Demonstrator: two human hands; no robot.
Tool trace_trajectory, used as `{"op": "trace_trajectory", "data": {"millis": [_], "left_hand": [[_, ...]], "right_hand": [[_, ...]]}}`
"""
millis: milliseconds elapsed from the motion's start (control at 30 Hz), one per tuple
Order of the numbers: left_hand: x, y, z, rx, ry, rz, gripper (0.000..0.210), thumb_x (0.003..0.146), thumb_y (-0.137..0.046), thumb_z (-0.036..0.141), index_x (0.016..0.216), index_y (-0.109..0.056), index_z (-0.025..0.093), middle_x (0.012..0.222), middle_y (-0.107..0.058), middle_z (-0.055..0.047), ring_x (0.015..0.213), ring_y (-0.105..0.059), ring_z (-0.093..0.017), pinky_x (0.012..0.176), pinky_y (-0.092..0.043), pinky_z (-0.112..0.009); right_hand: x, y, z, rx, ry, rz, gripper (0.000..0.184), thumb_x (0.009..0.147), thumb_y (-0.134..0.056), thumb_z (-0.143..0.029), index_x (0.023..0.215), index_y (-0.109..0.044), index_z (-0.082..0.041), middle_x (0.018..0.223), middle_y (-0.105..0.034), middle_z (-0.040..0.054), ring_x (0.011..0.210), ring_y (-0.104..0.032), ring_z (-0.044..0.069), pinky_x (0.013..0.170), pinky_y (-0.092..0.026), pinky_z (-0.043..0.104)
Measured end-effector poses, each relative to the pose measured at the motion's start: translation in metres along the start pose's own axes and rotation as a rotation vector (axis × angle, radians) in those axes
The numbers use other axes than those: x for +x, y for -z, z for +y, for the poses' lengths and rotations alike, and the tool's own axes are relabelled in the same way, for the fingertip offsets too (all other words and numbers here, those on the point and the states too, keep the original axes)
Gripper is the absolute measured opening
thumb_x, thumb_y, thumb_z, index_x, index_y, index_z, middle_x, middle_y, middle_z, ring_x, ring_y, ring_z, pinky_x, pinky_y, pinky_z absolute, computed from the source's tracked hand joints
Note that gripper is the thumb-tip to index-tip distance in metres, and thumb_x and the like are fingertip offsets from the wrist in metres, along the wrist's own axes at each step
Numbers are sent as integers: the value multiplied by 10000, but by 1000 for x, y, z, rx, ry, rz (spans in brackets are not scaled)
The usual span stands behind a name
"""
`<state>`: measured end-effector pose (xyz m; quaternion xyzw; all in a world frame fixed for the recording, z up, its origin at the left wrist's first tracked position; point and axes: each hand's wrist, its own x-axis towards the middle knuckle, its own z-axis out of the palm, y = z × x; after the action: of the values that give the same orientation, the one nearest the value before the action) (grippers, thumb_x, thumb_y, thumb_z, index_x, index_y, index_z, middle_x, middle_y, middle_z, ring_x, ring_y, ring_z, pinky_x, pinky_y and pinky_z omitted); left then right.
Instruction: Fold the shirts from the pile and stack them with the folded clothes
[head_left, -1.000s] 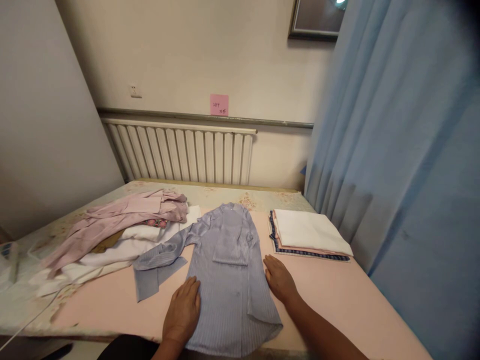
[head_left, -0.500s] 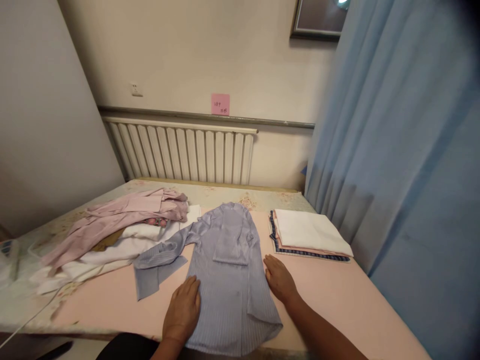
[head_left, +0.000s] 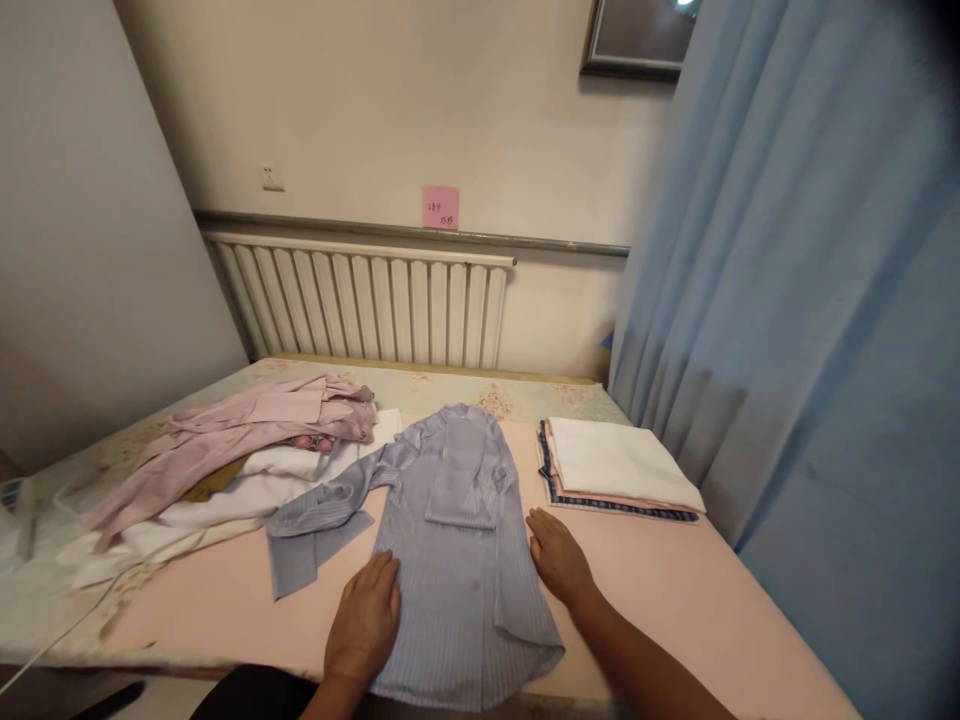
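Note:
A blue-grey striped shirt lies spread on a pink cloth, collar at the far end. Its left-side sleeve bends outward, with the cuff on the pink cloth. A flat rectangular layer of the same fabric lies over the chest; I cannot tell which part it is. My left hand rests flat along the shirt's lower left edge, fingers stretched forward. Against the right edge, a little farther up, lies my right hand, palm down with fingers extended. Neither hand grips the fabric.
Loose clothes, topped by a pink garment, are heaped at left beside a white cable. A folded stack with a white top piece sits at right. Behind the table are a radiator and, rightward, a blue curtain.

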<state>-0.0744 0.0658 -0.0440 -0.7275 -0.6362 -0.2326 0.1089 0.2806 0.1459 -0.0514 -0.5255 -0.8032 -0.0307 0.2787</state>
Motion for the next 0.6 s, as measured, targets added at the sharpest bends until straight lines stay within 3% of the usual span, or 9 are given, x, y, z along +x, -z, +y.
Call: {"op": "trace_trajectory", "data": {"millis": [600], "left_hand": [[-1,-3,-2,42,-24,-17,334,893,-414,233,1164,-605,190,1252,-624,-74,1189,-544,-217,1038,-400,-376]], "right_hand": [[0,1,-1,-19,3,-6,431,851,-407,-129,1243,-587,-130,1322,-560,122,1282,-458,219,1100,-345,409]]}}
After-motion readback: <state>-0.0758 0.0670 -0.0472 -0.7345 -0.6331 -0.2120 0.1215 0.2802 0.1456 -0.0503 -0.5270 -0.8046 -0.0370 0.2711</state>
